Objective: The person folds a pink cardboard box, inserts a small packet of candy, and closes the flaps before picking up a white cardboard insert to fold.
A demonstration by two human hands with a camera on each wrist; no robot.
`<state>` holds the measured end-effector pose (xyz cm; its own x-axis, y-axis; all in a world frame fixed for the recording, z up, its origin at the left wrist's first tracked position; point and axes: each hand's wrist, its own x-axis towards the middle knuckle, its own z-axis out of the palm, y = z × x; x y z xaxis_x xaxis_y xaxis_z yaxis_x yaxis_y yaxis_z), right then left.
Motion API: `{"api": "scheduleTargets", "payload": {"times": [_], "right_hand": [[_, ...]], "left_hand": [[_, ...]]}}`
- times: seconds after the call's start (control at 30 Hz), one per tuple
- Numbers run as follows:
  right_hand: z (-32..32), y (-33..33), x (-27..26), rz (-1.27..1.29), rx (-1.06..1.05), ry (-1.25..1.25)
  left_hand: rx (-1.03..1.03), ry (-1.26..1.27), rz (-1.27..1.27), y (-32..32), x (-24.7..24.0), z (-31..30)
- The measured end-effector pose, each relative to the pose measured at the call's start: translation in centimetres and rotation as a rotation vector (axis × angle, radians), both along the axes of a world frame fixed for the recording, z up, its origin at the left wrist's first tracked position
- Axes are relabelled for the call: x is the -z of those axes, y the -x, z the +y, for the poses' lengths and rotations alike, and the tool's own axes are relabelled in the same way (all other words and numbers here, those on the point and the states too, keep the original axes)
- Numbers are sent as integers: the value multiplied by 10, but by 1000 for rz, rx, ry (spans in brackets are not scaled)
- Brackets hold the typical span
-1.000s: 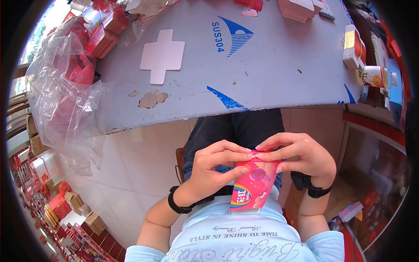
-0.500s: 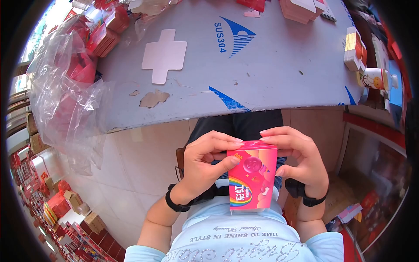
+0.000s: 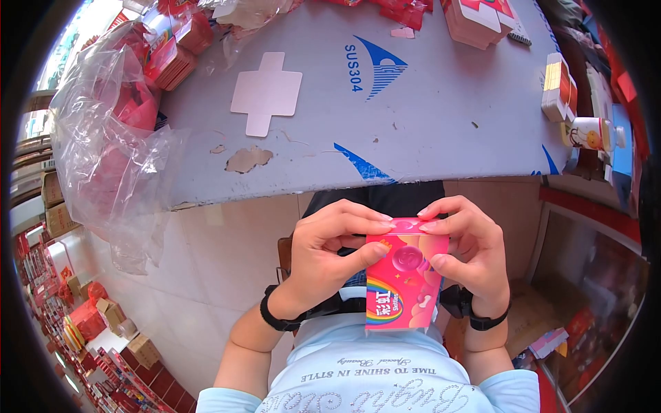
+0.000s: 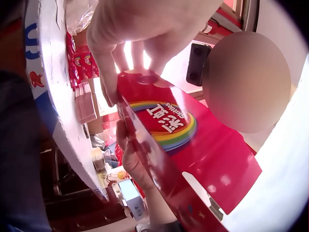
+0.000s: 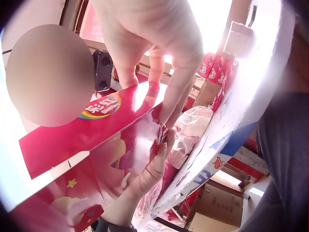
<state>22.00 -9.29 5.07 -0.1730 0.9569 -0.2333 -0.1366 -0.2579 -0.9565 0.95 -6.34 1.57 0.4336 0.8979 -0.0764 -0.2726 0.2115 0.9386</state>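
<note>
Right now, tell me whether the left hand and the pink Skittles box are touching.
Touching. The head view shows it: the left hand lays its thumb over the front face of the pink Skittles box.

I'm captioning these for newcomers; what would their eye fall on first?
The pink Skittles box, held by the left hand and right hand before the shirt. Beyond it, a white cross-shaped card lies on the grey tabletop, and a clear plastic bag drapes over its left end.

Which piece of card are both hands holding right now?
The pink rainbow-printed box, held in the left hand and right hand; the white cross-shaped card and card stacks lie on the table.
</note>
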Motion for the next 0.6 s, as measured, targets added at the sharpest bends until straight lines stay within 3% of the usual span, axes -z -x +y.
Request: {"api": "scheduleTargets", "payload": {"times": [0.6], "right_hand": [[15, -1, 5, -3, -24, -23]], "left_hand": [[-31, 8, -48, 1, -1, 11]]}}
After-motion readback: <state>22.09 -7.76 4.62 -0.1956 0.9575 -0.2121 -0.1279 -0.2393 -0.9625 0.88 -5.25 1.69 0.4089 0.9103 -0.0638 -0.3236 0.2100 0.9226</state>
